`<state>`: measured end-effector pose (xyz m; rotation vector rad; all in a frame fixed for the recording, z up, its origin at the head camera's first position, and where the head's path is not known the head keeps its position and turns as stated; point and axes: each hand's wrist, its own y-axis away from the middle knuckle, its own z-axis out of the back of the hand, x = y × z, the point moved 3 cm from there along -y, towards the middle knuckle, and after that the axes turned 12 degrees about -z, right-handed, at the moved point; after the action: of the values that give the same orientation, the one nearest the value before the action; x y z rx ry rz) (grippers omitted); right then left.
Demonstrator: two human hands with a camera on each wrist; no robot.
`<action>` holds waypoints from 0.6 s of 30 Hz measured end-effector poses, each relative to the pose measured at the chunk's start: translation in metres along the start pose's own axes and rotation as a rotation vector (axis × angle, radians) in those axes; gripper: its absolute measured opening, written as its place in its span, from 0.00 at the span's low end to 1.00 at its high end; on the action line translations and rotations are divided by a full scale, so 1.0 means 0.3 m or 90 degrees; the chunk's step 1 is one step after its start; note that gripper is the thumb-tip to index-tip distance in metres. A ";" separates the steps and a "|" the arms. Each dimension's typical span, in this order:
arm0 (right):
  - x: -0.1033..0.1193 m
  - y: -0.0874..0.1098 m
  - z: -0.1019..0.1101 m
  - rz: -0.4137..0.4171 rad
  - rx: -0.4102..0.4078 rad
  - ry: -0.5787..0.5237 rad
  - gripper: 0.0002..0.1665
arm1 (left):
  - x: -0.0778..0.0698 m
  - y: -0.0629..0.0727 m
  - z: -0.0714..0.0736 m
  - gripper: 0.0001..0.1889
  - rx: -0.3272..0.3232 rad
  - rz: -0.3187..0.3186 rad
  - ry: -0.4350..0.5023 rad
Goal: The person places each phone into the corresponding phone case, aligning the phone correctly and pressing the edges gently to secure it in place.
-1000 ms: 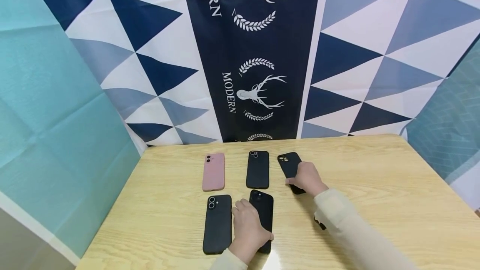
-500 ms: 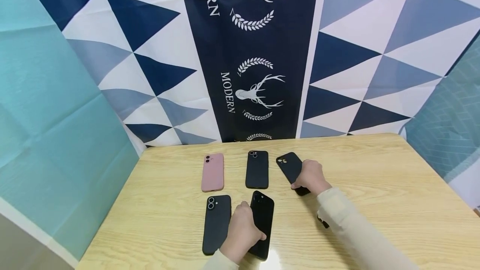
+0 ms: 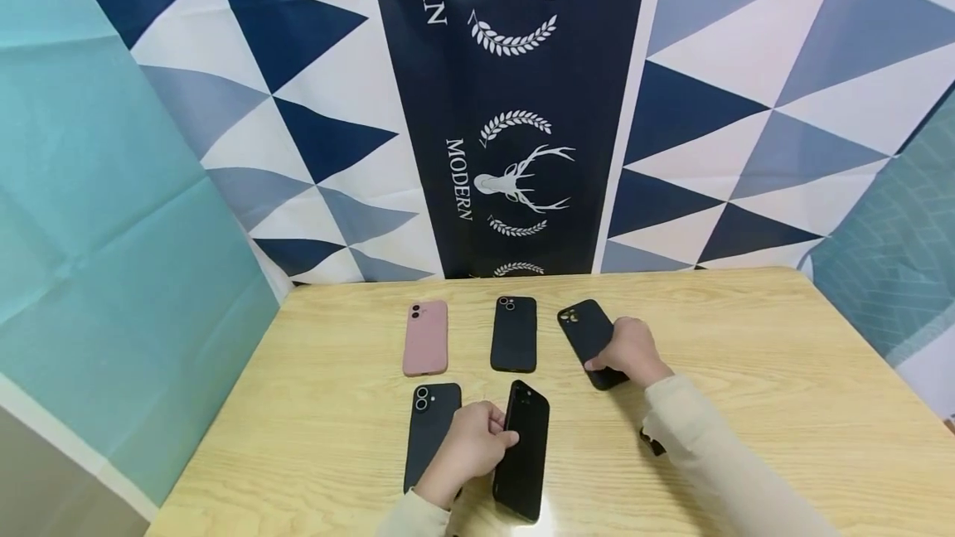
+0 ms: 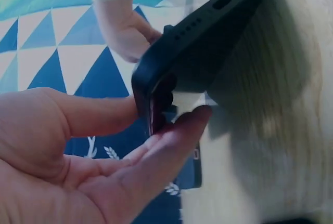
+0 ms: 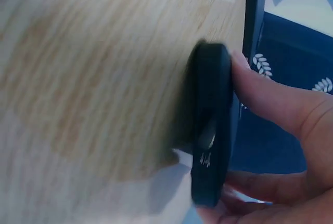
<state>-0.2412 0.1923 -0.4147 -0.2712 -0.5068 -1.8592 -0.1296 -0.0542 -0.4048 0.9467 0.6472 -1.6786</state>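
Observation:
My left hand (image 3: 476, 442) pinches the left long edge of a black phone (image 3: 524, 454), thumb on one side and fingers on the other. The phone is tilted, and its port end (image 4: 223, 3) shows large in the left wrist view. Farther off, my right hand (image 3: 632, 350) grips the lower end of a black phone case (image 3: 585, 330) with open camera cutouts. Seen from the right wrist, the case's end (image 5: 212, 125) stands between thumb and fingers, its lower side close to the table. Part of the case is hidden under that hand.
A pink phone (image 3: 426, 338) and a black phone (image 3: 514, 334) lie in the back row. Another black phone (image 3: 433, 429) lies under the left forearm, partly covered. A small black object (image 3: 652, 442) peeks out beside the right sleeve. Patterned cloth (image 3: 522, 106) hangs behind the table (image 3: 321, 404).
My left hand has shifted from over the phone to its left edge, and the phone has tilted. My right hand has slid slightly right and nearer, turning the case a little.

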 end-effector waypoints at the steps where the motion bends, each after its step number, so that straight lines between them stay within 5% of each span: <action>1: -0.009 -0.005 0.003 0.002 0.006 -0.020 0.40 | 0.009 -0.003 0.001 0.07 0.003 0.002 0.016; 10: -0.098 -0.030 0.002 -0.066 0.140 -0.184 0.27 | 0.106 -0.002 -0.022 0.07 0.034 0.080 0.219; 18: -0.126 -0.031 -0.008 -0.115 0.230 -0.352 0.23 | 0.151 -0.021 -0.023 0.08 0.022 0.087 0.252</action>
<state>-0.2369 0.2254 -0.4348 -0.5098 -1.2648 -1.8137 -0.1398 -0.0706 -0.4470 1.3345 0.7954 -1.3965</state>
